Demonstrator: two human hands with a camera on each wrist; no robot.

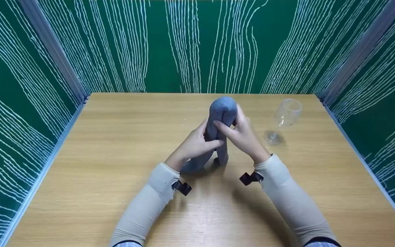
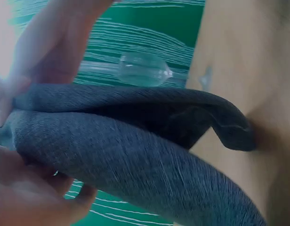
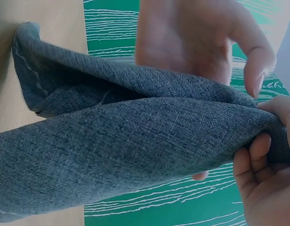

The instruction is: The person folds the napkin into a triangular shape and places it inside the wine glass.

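Note:
A grey-blue cloth (image 1: 222,113), folded over and bunched at its upper end, stands raised above the table in the head view. Its two lower ends spread apart down toward the tabletop. My left hand (image 1: 197,141) holds it from the left, thumb across the front and fingers passing behind. Higher up, my right hand (image 1: 242,132) grips the bunched top between thumb and curled fingers (image 3: 258,155). Long folds of the cloth (image 2: 121,146) hang between both hands in the left wrist view, and a stitched hem shows inside the fold.
A clear stemmed glass (image 1: 288,113) stands upright on the wooden table (image 1: 122,137), to the right of my right hand. Green walls (image 1: 156,44) with white streaks enclose the table at the back and sides. Small cameras (image 1: 182,187) sit on both wrists.

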